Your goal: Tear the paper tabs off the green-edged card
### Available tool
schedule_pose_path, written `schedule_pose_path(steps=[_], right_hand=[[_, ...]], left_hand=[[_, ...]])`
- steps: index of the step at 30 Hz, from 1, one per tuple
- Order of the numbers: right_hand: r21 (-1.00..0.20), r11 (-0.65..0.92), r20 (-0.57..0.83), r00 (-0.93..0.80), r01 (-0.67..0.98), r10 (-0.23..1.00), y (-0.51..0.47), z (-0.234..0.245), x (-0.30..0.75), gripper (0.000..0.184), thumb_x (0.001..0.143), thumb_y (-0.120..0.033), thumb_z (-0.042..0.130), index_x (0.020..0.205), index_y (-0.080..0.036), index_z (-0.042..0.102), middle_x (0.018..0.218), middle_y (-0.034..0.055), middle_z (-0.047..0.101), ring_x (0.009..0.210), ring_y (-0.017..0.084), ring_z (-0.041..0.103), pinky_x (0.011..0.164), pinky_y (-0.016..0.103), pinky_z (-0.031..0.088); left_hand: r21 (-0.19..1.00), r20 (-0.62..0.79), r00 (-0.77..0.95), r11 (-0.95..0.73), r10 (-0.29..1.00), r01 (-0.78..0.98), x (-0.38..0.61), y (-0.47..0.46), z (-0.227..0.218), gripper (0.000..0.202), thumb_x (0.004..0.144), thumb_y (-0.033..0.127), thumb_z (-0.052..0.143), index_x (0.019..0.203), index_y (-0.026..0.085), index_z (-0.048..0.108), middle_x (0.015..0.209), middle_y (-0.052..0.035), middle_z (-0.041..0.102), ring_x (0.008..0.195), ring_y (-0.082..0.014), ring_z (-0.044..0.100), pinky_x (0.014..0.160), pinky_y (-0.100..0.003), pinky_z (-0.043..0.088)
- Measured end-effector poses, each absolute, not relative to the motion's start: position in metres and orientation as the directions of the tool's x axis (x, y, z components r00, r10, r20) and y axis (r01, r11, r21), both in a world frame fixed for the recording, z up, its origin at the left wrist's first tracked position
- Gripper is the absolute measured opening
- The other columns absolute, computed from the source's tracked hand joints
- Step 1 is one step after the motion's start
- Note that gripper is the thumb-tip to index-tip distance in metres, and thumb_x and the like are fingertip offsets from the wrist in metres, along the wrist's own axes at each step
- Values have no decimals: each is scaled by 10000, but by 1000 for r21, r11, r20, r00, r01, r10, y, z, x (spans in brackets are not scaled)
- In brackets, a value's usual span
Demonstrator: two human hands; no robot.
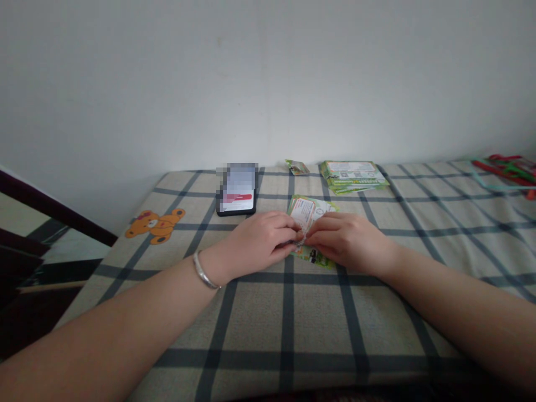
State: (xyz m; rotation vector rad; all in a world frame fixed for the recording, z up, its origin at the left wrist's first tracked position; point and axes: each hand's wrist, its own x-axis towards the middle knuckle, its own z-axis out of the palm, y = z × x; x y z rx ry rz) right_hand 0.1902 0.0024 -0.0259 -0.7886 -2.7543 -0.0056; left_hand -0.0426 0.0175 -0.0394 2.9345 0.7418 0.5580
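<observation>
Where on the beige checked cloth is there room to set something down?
Free: near cloth between left forearm and right forearm; right stretch between stacked printed green cards and red and green objects. Crowded: centre, where left hand and right hand rest over printed green paper.

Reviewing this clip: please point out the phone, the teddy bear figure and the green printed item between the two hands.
Phone [238, 191]: head view, middle of the screen.
Teddy bear figure [155, 225]: head view, middle of its body.
Green printed item [310, 210]: head view, its uncovered upper part.
</observation>
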Motion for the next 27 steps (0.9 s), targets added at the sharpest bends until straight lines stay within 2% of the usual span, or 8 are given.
schedule_pose_path(steps=[5, 8, 10, 16, 22, 27], right_hand=[[-101, 849, 268, -808, 518, 525, 5, -28, 190, 170, 898, -171, 532, 911, -174, 702, 913, 59, 679, 851, 179, 612, 778, 312, 471], [-119, 853, 273, -810, 507, 520, 7, -29, 190, 162, 892, -158, 538, 919, -180, 696, 911, 49, 672, 836, 171, 602, 765, 302, 465], [-119, 856, 269, -814, 503, 515, 7, -28, 190, 166, 896, -157, 531, 930, -186, 691, 911, 44, 669, 834, 168, 597, 768, 300, 460], [-70, 847, 218, -821, 527, 528, 5, -25, 190, 195, 918, -155, 494, 908, -174, 689, 882, 50, 663, 797, 161, 587, 720, 287, 444], [16, 823, 184, -811, 568, 556, 2, -24, 190, 155, 880, -145, 533, 891, -176, 685, 861, 39, 657, 737, 156, 570, 665, 289, 405], [83, 811, 181, -809, 580, 560, 3, -21, 190, 141, 881, -189, 538, 862, -197, 677, 894, 29, 656, 752, 159, 561, 682, 303, 378]], left_hand=[[13, 409, 823, -904, 394, 427, -43, 18, -40, 158, 901, 241, 565, 976, 175, 688, 1125, -74, 642, 1103, -210, 565, 992, -398, 469], [-86, 409, 859, -924, 308, 373, -42, 16, -37, 152, 913, 212, 537, 956, 191, 681, 1028, -40, 682, 1111, -220, 563, 983, -408, 474], [-113, 394, 865, -918, 310, 380, -41, 15, -34, 160, 921, 204, 520, 935, 193, 679, 961, -31, 693, 1086, -231, 573, 947, -411, 489], [-122, 354, 877, -913, 326, 389, -40, 12, -31, 155, 913, 201, 532, 947, 193, 682, 971, -29, 692, 1118, -242, 558, 970, -428, 469], [-106, 312, 887, -915, 341, 389, -40, 14, -32, 174, 920, 204, 513, 967, 193, 680, 981, -33, 686, 1105, -234, 559, 971, -431, 463], [-95, 306, 887, -915, 347, 391, -39, 13, -30, 169, 916, 196, 518, 963, 186, 680, 979, -36, 684, 1100, -235, 559, 966, -432, 463]])
